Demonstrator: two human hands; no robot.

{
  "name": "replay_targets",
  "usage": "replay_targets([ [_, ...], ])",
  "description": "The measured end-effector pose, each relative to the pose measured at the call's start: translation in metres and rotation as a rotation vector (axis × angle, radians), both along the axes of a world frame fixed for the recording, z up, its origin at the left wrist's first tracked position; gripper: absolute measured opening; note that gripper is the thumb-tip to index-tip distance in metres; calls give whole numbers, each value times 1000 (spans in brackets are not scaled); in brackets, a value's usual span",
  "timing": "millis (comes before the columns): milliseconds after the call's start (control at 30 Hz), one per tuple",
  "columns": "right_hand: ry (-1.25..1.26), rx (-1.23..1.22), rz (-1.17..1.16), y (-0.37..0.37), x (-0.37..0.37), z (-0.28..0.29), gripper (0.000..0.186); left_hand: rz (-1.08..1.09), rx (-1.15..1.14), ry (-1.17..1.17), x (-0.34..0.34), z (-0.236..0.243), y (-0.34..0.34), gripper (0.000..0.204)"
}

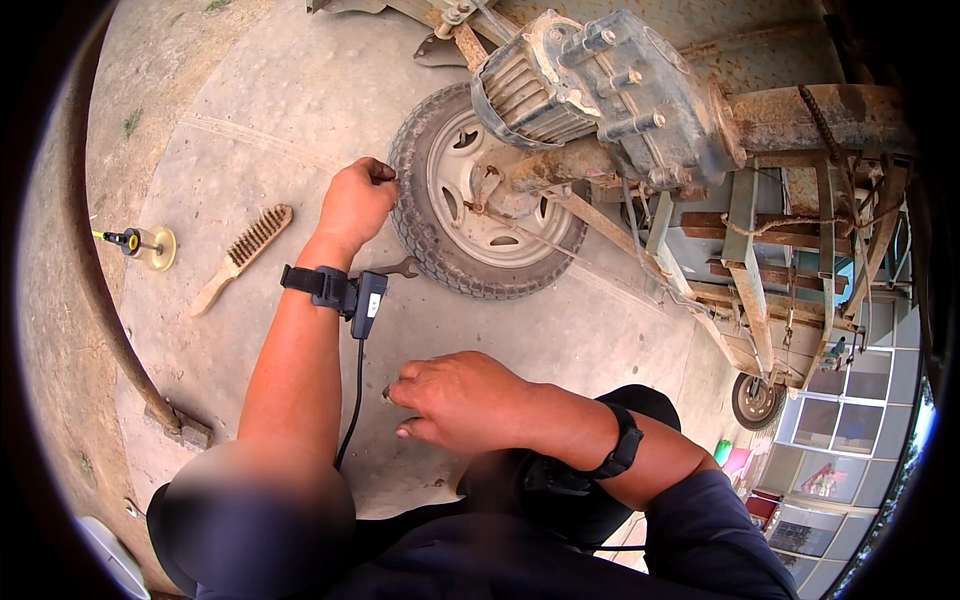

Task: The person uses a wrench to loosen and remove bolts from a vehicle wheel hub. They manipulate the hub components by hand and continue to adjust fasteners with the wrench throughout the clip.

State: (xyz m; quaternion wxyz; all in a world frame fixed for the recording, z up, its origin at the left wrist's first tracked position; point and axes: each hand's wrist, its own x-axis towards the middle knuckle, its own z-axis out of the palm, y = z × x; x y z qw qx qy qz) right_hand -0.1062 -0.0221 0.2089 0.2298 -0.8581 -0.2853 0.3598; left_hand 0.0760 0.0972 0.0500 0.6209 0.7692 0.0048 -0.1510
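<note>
My left hand [362, 205] is beside the left edge of a tyre with a white rusty rim [420, 230], fingers curled on something I cannot make out. The wheel lies under a dirty metal gear housing [640, 105] on a rusty axle tube [815, 122]. A spanner [398, 270] lies just beyond my left wrist, partly hidden. My right hand [450, 400] hovers lower in the middle over the concrete, fingers bent; whether anything small is in them is unclear. A wooden wire brush [240, 262] lies left of my left arm.
A yellow-topped pump sprayer [155, 248] stands at the left. A long curved bar [108, 310] on a block [185, 428] runs up the left side. At the right are the rusty vehicle frame [740, 260], a hanging rope, a small wheel [757, 405] and a tiled wall with windows.
</note>
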Motion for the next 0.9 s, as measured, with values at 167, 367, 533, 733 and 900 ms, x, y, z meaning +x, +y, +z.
replay_targets([
  [167,4,8,-8,-1,0,0,28,6,6,-5,0,-2,0,23],
  [367,-6,16,-8,-1,0,-1,29,3,-2,-10,1,-2,2,24],
  [533,6,8,-1,0,1,0,29,4,-2,1,1,-1,3,24],
  [733,6,3,3,0,1,0,29,-2,-2,10,0,2,2,25],
  [900,11,-1,1,1,1,0,30,-1,5,2,-1,1,2,26],
])
